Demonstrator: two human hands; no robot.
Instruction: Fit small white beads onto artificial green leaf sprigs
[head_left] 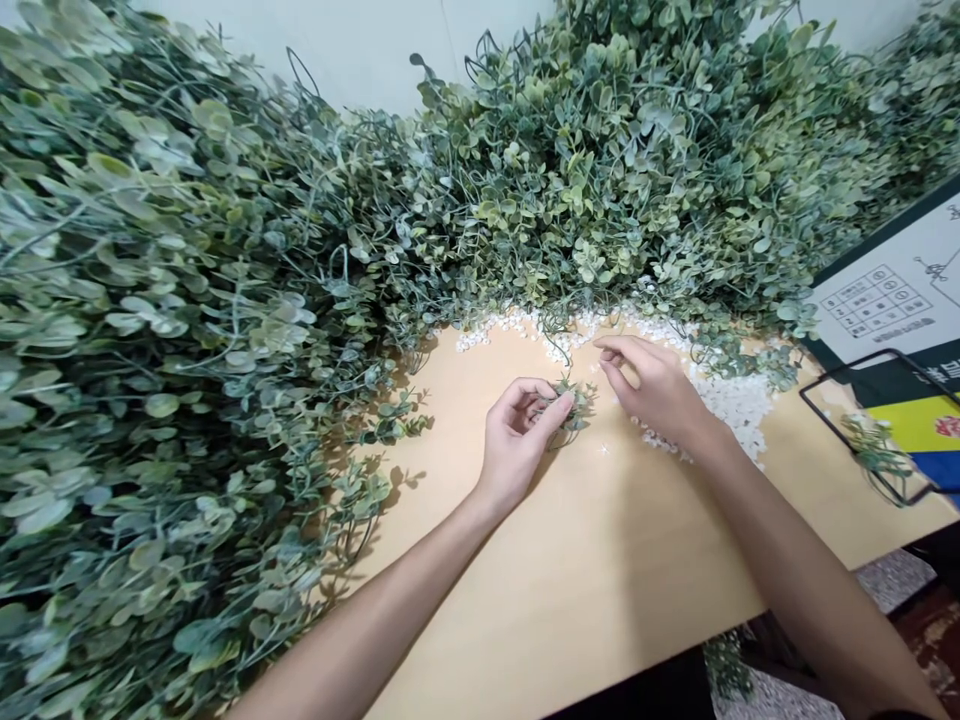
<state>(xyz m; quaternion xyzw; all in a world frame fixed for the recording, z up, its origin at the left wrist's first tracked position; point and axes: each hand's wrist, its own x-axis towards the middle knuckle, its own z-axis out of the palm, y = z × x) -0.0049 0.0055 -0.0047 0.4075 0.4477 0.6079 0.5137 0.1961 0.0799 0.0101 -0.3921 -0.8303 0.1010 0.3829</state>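
Near the middle of the wooden table [555, 600], my left hand [517, 430] is closed on a small green leafy sprig [576, 405], with the thumb pressed on it. To its right and slightly farther off, my right hand [649, 385] hovers with its thumb and index finger curved toward each other. Whether anything tiny sits between those fingertips is too small to tell. Small white pieces [739, 405] lie scattered beside and beyond my right hand. One white star-shaped piece [604, 450] lies between the hands, nearer to me.
Heaped green artificial foliage [187, 300] fills the left side and the back [615, 170] against a pale wall. At the right stand a printed board [885, 300] and a black wire frame [832, 425] with a sprig [874, 450] by it. The table's front edge runs below my arms.
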